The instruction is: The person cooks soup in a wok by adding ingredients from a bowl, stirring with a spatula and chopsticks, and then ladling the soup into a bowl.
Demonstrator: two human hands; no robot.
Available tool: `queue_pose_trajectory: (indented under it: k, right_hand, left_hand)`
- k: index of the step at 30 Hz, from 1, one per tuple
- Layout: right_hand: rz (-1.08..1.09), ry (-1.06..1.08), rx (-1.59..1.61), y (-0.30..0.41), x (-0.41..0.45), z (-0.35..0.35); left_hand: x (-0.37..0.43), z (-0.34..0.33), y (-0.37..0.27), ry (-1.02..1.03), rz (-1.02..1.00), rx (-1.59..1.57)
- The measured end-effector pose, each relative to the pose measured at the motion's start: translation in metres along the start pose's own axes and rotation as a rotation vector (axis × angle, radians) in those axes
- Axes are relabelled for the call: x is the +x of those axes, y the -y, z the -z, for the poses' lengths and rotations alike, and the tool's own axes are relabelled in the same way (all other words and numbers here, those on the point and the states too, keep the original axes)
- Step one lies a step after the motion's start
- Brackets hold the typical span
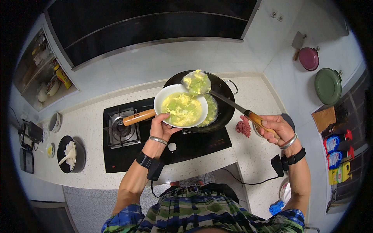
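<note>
My left hand point(162, 128) grips the near rim of a white bowl point(157, 100), thumb on top and fingers underneath. Egg soup with green vegetable pieces point(182, 109) fills much of the bowl, which is held over the left part of a black wok point(225, 107). My right hand point(275, 129) is closed around the wooden handle of a metal ladle point(230, 102). The ladle's head, heaped with egg and greens, is tilted at the bowl's far right rim. More soup point(211, 112) lies in the wok, partly hidden behind the bowl. The wok's wooden handle point(139, 117) points left.
The wok stands on a black gas hob point(172, 158), whose left burner point(121, 128) is exposed. Left on the counter is a pot of rice point(70, 155) with a white spoon. A crumpled reddish cloth point(243, 126) lies right of the wok. Cables hang from both wrist devices.
</note>
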State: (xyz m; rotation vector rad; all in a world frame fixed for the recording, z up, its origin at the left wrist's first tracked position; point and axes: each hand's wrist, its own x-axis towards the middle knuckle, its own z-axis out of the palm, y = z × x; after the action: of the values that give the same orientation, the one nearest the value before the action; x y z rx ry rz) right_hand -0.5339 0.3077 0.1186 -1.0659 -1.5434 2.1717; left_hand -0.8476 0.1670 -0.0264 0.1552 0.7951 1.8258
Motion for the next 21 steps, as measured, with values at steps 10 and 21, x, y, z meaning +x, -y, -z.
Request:
queue_pose_trajectory:
  k: [10,21]
  right_hand:
    - [0.193,-0.011,-0.683,-0.017,-0.024,-0.029]
    - [0.21,-0.252,-0.47,-0.02,-0.003,-0.002]
  left_hand:
    - [0.007,0.002,0.004,0.034,0.004,-0.014]
    - [0.002,0.0,0.003,0.032,0.005,0.003]
